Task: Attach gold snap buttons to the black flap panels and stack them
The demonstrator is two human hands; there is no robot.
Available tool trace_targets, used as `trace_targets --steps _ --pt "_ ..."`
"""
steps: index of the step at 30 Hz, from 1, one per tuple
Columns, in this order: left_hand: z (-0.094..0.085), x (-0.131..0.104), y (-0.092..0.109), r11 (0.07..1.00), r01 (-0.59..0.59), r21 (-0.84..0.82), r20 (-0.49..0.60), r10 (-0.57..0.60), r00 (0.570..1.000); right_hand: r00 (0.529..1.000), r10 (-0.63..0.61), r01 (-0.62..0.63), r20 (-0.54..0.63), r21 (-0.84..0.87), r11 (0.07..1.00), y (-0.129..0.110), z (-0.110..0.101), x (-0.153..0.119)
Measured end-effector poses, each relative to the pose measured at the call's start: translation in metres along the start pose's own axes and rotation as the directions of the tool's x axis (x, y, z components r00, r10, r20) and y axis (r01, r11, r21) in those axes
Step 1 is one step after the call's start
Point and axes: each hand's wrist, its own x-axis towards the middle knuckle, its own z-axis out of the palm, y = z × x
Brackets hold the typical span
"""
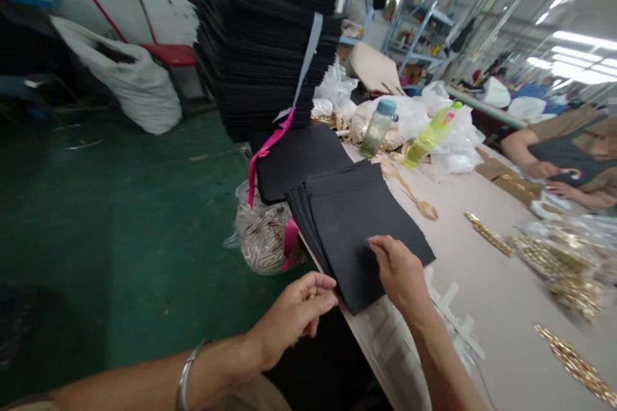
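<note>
Several black sheets (366, 218) lie in a slightly fanned pile at the table's left edge. My left hand (301, 308), with a silver bangle on its wrist, is just off the pile's near left corner; its fingers are curled loosely with gaps between them and nothing shows in them. Over the top sheet is my right hand (398, 270), its thumb and fingertips pinched together; whatever may be between them is too small to make out. Beyond the pile lies another black panel (299, 157), below a tall black stack (270, 38).
Two bottles (378, 128) (432, 135) stand among plastic bags at the back. Gold chains (573, 359) lie on the table (482, 295) at right. A bag of metal pieces (265, 241) hangs beside the table edge. Another person (573, 154) works across the table.
</note>
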Motion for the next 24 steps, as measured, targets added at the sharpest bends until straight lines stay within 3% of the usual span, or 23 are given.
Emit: trace_targets --steps 3,7,9,12,17,20,24 --pt "-0.004 0.003 -0.007 0.999 0.023 -0.04 -0.047 -0.025 0.999 0.985 -0.115 0.129 0.13 -0.11 0.986 -0.002 0.004 0.008" --pt "-0.002 0.002 -0.008 0.996 0.037 -0.079 0.022 -0.036 0.999 0.958 -0.126 0.146 0.257 -0.06 0.988 -0.007 -0.014 -0.029" --pt "0.002 0.0 -0.008 0.995 0.04 -0.092 0.058 -0.034 0.998 0.948 -0.078 0.068 0.31 0.043 0.997 -0.009 -0.026 -0.056" --pt "0.01 -0.002 -0.008 0.995 0.072 -0.064 0.071 -0.067 0.995 0.931 0.07 -0.148 0.359 0.194 0.97 -0.011 -0.036 -0.087" --pt "0.024 -0.007 -0.01 0.992 0.124 0.009 0.006 -0.124 0.992 0.844 0.409 -0.526 0.346 0.388 0.757 -0.008 -0.03 -0.096" --pt "0.027 -0.008 -0.009 0.991 0.132 -0.014 0.067 -0.131 0.989 0.79 0.455 -0.612 0.411 0.48 0.629 -0.009 -0.021 -0.089" --pt "0.033 -0.007 -0.014 0.981 0.174 -0.081 0.114 -0.164 0.98 0.766 0.438 -0.641 0.471 0.514 0.57 -0.01 -0.016 -0.084"
